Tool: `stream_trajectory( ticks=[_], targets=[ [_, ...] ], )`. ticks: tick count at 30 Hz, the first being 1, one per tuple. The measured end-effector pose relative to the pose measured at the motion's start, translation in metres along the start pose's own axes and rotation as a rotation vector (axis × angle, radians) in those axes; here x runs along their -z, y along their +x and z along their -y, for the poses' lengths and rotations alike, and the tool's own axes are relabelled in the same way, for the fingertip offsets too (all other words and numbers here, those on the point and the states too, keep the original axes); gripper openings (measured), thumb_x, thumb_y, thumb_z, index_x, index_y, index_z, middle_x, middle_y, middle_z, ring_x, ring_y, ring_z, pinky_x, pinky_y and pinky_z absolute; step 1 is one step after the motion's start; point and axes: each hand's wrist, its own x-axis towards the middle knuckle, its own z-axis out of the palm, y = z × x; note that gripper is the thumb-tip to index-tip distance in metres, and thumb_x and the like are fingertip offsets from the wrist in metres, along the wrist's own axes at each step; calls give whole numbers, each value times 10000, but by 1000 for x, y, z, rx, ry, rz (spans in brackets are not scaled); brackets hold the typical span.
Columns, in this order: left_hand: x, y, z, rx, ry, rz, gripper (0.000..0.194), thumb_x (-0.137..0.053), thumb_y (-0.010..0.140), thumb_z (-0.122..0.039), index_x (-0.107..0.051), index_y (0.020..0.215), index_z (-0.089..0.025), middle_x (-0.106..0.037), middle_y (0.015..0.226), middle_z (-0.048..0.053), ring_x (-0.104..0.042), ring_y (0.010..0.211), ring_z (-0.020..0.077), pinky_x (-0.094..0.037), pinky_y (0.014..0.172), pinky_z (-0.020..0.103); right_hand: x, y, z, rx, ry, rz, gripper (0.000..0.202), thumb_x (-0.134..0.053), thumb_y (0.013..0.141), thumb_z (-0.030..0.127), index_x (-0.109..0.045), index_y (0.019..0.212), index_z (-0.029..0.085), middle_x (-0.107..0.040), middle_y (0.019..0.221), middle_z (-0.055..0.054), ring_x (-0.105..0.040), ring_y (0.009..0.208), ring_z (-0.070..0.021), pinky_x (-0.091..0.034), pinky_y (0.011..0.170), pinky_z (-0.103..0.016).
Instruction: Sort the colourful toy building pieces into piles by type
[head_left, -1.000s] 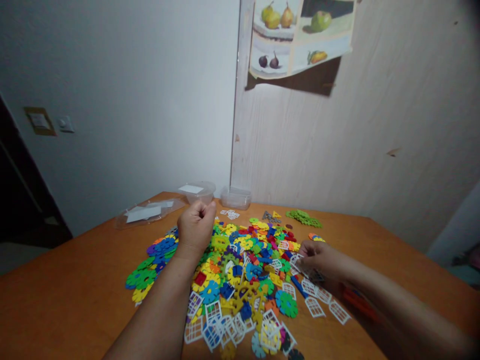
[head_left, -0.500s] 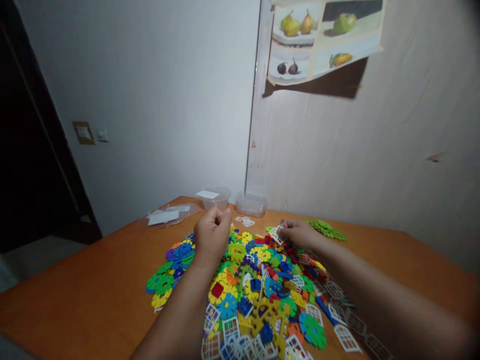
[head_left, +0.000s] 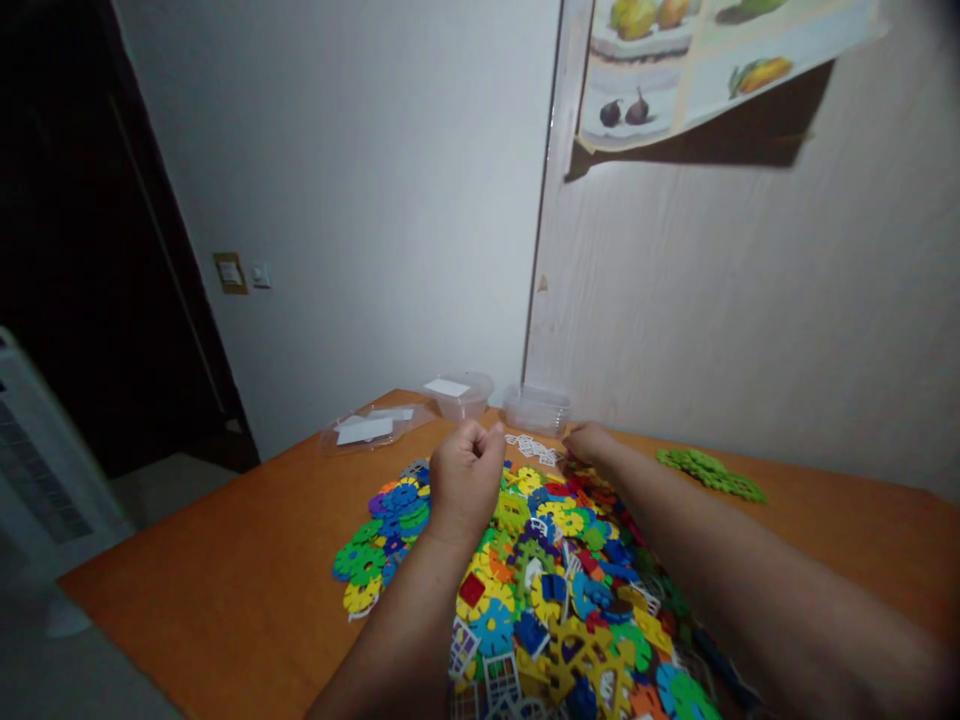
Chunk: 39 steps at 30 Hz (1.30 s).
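Observation:
My left hand (head_left: 466, 478) is curled into a fist, thumb on top, above the far left part of a heap of plastic building pieces (head_left: 566, 520). Whatever it may hold is hidden inside the fingers. At the far edge of the heap, my right hand (head_left: 591, 445) points down beside a small group of white window-frame pieces (head_left: 534, 450). Its fingers are dark and mostly hidden, so I cannot see whether they grip anything. Notched discs and blocks in several colours make up the heap, with more white frames (head_left: 501, 680) at the near side.
Behind the heap stand a clear round tub (head_left: 463, 398) and a clear rectangular container (head_left: 537, 410). A clear plastic bag or lid with white paper (head_left: 365, 431) lies to their left. Joined green pieces (head_left: 709, 473) lie at the right on the orange table (head_left: 247, 600).
My right hand has moved from the heap toward the white frames at the back; the white frame it held no longer shows in it. That white group looks larger. My left fist stays closed.

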Motion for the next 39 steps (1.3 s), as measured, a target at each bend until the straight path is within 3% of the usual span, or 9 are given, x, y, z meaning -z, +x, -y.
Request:
stream_trajectory(
  ticks=[5,11,17,20,23,27,35,39],
  targets=[
    [-1,-1,0,10,42,28,388,-583,888,-375,-387,594,-215,-383,551,-61,-390,552,115,-292,552,246,22,-18,-2,-59,79,-53,218,-696,860,332,-605,748,168,-588,582,-6,-551,515,-114,-369,484,-229],
    [-6,0,1,1,63,57,286,-613,858,-348,-446,663,-220,-440,567,-68,-423,541,114,-311,549,238,71,-84,-24,33,96,58,157,-709,759,284,-600,713,181,-560,558,28,-437,498,-84,-290,477,-218],
    [-7,1,0,-14,65,67,260,-629,848,-361,-485,688,-215,-470,584,-64,-445,545,113,-325,555,237,119,-153,-64,193,-229,252,158,-715,685,269,-577,662,195,-532,587,43,-431,556,-102,-290,513,-237],
    [-6,1,-3,-29,83,77,266,-628,848,-365,-489,680,-213,-475,577,-61,-448,540,115,-319,552,241,131,-180,-73,94,-417,274,192,-794,630,303,-637,676,201,-600,617,9,-478,578,-133,-280,519,-260],
    [-6,0,-4,-53,92,94,268,-624,851,-367,-493,675,-213,-485,578,-56,-455,545,118,-319,554,242,131,-198,-74,-28,-550,229,285,-849,595,419,-670,672,211,-637,635,-26,-507,579,-165,-267,517,-282],
    [-6,-1,-3,-76,98,100,264,-617,858,-379,-502,684,-216,-503,578,-53,-473,546,121,-324,559,241,121,-204,-75,-80,-619,254,353,-832,608,513,-679,721,216,-669,699,-47,-548,617,-198,-292,528,-301],
    [-5,0,-4,-78,119,96,274,-616,851,-394,-496,678,-219,-505,572,-48,-472,547,126,-315,557,243,101,-188,-100,-113,-406,247,244,-775,606,263,-598,764,208,-629,712,0,-554,667,-167,-318,520,-257],
    [-5,0,-4,-88,127,88,264,-617,848,-383,-498,680,-217,-509,583,-46,-476,550,123,-312,558,244,97,-186,-107,-71,-220,261,210,-712,658,240,-525,748,210,-558,643,37,-500,595,-123,-341,511,-235]
  ],
)
